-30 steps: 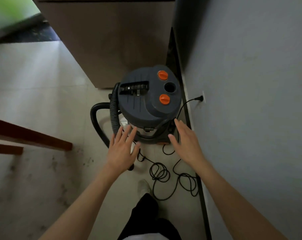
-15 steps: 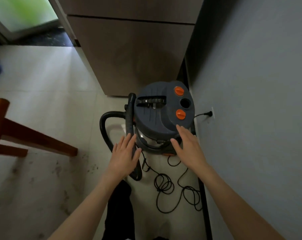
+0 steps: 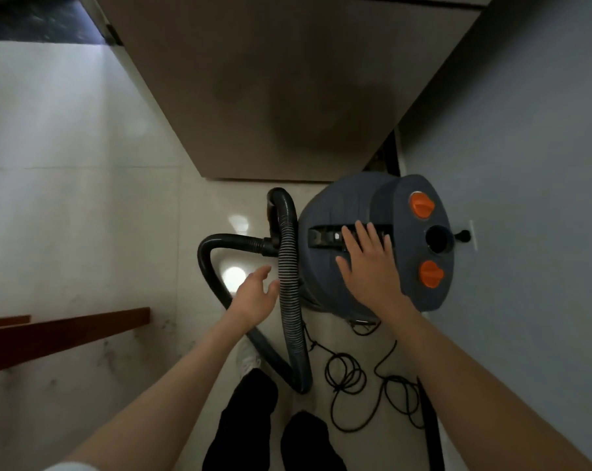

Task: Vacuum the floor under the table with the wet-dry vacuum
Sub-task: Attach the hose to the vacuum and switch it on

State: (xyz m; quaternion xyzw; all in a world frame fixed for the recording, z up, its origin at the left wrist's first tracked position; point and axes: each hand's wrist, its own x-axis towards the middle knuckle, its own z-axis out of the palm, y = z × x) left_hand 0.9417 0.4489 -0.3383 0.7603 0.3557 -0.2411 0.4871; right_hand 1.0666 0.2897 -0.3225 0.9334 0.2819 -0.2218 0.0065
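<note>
The dark grey wet-dry vacuum with two orange knobs stands on the tiled floor beside the right wall. My right hand lies flat on its lid, fingers straight and reaching over the black carry handle. The ribbed black hose hangs down the vacuum's left side and loops on the floor. My left hand hovers open just left of the hose, fingertips close to it. The black power cord lies coiled on the floor in front and runs to a plug in the wall.
A brown cabinet stands directly behind the vacuum. A reddish wooden table rail juts in at the left, with dirty marks on the floor beneath it. My legs and a white shoe are at the bottom centre.
I have stepped closer and now look straight down at the vacuum. My right hand moved from the lid's front edge onto its top by the handle. My left hand shifted up beside the hose.
</note>
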